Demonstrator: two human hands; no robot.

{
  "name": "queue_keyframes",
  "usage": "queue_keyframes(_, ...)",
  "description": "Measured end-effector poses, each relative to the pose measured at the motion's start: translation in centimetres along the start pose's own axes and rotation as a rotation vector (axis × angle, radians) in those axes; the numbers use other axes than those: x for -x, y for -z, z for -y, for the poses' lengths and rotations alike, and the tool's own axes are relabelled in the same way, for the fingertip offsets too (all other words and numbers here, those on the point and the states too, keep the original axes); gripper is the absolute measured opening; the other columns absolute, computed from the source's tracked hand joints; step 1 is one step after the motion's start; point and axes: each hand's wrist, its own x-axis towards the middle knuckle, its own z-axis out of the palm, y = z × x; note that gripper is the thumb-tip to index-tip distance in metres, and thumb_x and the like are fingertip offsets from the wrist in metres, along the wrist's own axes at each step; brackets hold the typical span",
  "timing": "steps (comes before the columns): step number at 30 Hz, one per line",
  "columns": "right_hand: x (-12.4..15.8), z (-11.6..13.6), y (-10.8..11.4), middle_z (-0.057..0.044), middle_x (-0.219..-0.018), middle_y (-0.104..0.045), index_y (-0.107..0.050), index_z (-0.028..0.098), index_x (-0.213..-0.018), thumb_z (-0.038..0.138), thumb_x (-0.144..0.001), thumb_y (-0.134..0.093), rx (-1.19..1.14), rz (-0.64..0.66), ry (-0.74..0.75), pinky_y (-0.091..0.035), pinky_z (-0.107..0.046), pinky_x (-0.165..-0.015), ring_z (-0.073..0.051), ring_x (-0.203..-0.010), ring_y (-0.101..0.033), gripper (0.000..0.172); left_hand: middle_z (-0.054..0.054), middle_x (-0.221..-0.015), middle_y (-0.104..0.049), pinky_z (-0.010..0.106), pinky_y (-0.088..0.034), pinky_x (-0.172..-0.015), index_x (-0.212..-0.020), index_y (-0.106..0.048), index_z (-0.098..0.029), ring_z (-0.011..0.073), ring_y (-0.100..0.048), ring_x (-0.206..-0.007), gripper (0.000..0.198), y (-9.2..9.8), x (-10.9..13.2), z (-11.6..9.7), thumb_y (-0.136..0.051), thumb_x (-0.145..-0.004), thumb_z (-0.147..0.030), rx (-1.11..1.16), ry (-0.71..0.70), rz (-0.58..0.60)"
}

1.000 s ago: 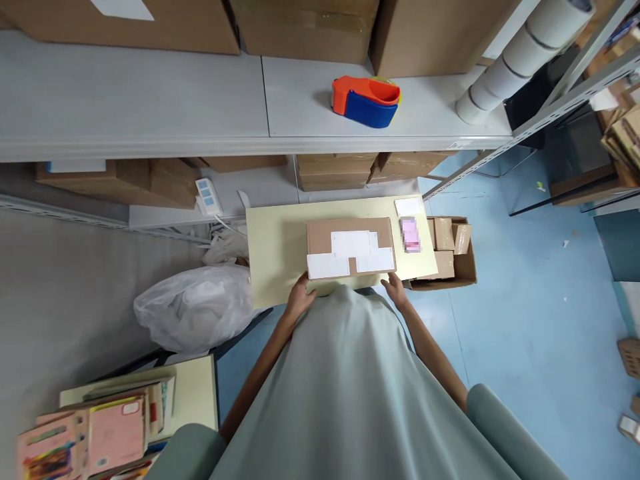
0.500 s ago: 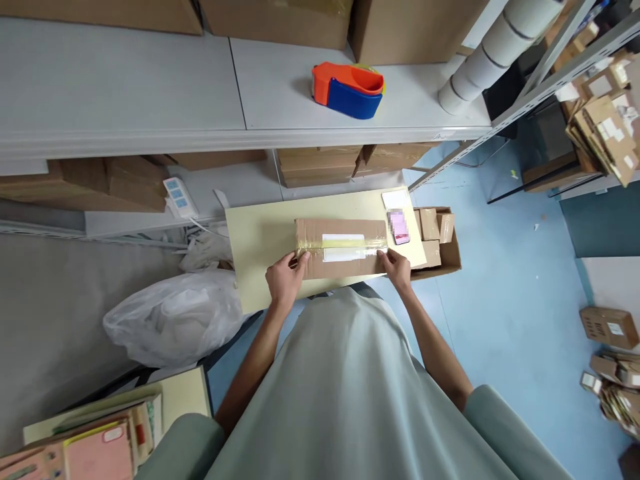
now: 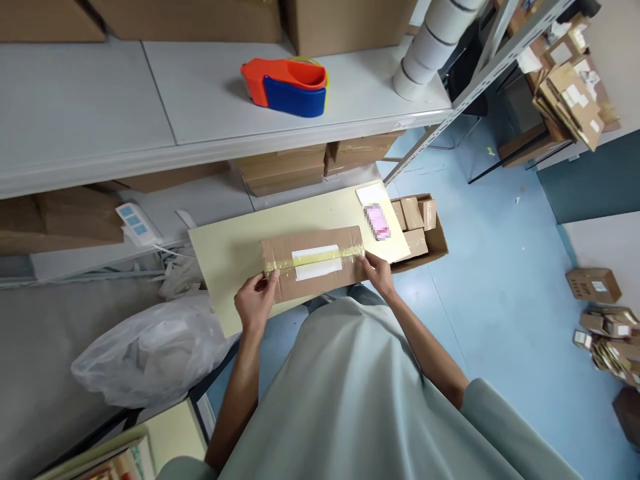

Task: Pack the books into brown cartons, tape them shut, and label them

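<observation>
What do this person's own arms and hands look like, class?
The left hand and right hand are gloveless, with no watch or bracelet visible on either wrist. Plain grey-green sleeves end near the elbows, matching the loose top; no markings show.

I now see a different face of the carton [image 3: 315, 239]: yellow tape [image 3: 316, 257] across one white label [image 3: 319, 269], where three labels showed. From its near corners, the left hand [image 3: 253, 303] and right hand [image 3: 380, 275] have moved onto its ends.

Left hand [image 3: 255, 301], right hand [image 3: 379, 274], holding box [image 3: 314, 264] (taped)
</observation>
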Motion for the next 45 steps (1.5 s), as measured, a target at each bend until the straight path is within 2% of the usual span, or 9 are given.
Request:
queue_keyframes(4,0.3,-1.2,4.2,-0.003,-0.084,-0.079,-0.081,0.018,-0.097,0.077,-0.103,-0.055,-0.020,-0.045,0.001,-0.058,-0.033,-0.079,-0.031,-0.091,-0.078,0.065,0.007,-0.097,-0.086,0.034,-0.061,-0.092,-0.100,-0.085,-0.021,0.0277,-0.081,-0.097,0.047,-0.3,2.2,-3.6,-0.070,-0.093,-0.065,-0.023,-0.035,-0.016)
queue_keyframes(8,-1.0,-3.4,11.8,-0.009,-0.101,-0.087,-0.086,0.020,-0.114,0.075,-0.101,-0.063,-0.011,-0.133,-0.030,-0.061,-0.040,-0.084,-0.039,-0.101,-0.081,0.061,0.007,-0.101,-0.088,0.037,-0.063,-0.093,-0.102,-0.085,-0.023,0.0291,-0.083,-0.100,0.047,-3.8,5.1,-9.9,-0.069,-0.095,-0.066,-0.006,-0.072,0.049)
queue_keyframes(17,-6.3,-13.1,34.8,-0.014,-0.097,-0.086,-0.088,0.022,-0.110,0.077,-0.103,-0.054,0.298,-0.405,-0.024,-0.059,-0.042,-0.079,-0.036,-0.089,-0.080,0.065,0.007,-0.117,-0.087,0.041,-0.066,-0.094,-0.120,-0.083,-0.027,0.0319,-0.084,-0.110,0.036,-23.2,12.1,-23.0,-0.067,-0.103,-0.054,0.120,-0.144,0.509)
queue_keyframes(23,-11.5,-21.7,43.5,-0.020,-0.113,-0.085,-0.084,0.018,-0.129,0.067,-0.103,-0.052,0.434,-0.452,-0.095,-0.060,-0.051,-0.092,-0.038,-0.097,-0.079,0.064,0.006,-0.103,-0.088,0.034,-0.059,-0.084,-0.105,-0.085,-0.027,0.0284,-0.083,-0.099,0.022,-34.9,13.8,-29.6,-0.066,-0.104,-0.038,-0.117,-0.221,0.692)
queue_keyframes(28,-15.5,-25.4,46.2,-0.021,-0.113,-0.084,-0.079,0.016,-0.136,0.055,-0.102,-0.051,0.354,-0.414,-0.076,-0.058,-0.054,-0.100,-0.038,-0.104,-0.078,0.059,0.007,-0.095,-0.086,0.032,-0.054,-0.080,-0.092,-0.083,-0.024,0.0265,-0.080,-0.092,0.024,-39.6,12.4,-33.9,-0.066,-0.105,-0.035,-0.248,-0.320,0.640)
queue_keyframes(33,-17.4,-29.4,47.1,-0.022,-0.130,-0.081,-0.069,0.012,-0.144,0.051,-0.099,-0.059,0.081,-0.447,0.037,-0.060,-0.051,-0.107,-0.033,-0.116,-0.078,0.060,0.012,-0.112,-0.086,0.037,-0.060,-0.091,-0.125,-0.081,-0.022,0.0309,-0.082,-0.104,0.025,-41.8,11.5,-35.2,-0.065,-0.108,-0.031,-0.256,-0.392,0.560)
queue_keyframes(36,-18.0,-33.4,45.8,-0.024,-0.142,-0.076,-0.067,0.011,-0.144,0.048,-0.098,-0.058,-0.016,-0.401,-0.001,-0.056,-0.051,-0.115,-0.034,-0.132,-0.074,0.060,0.017,-0.139,-0.079,0.041,-0.058,-0.108,-0.146,-0.071,-0.019,0.0330,-0.078,-0.123,0.040,-42.9,11.4,-33.9,-0.063,-0.107,-0.024,-0.349,-0.439,0.672)
queue_keyframes(40,-16.6,-38.4,41.8,-0.024,-0.128,-0.082,-0.080,0.013,-0.117,0.046,-0.087,-0.066,-0.001,-0.221,-0.340,-0.053,-0.058,-0.119,-0.041,-0.129,-0.074,0.047,0.012,-0.141,-0.079,0.041,-0.056,-0.116,-0.143,-0.076,-0.022,0.0333,-0.074,-0.135,0.041,-43.0,12.0,-30.1,-0.063,-0.104,-0.018,-0.436,-0.378,0.904)
queue_keyframes(45,-12.6,-40.6,36.2,-0.018,-0.103,-0.086,-0.082,0.019,-0.098,0.044,-0.079,-0.071,-0.048,-0.085,-0.405,-0.060,-0.058,-0.111,-0.040,-0.113,-0.080,0.034,0.008,-0.136,-0.082,0.038,-0.058,-0.115,-0.139,-0.080,-0.022,0.0292,-0.077,-0.131,0.044,-40.4,12.7,-25.2,-0.053,-0.105,-0.018,-0.345,-0.274,0.892)
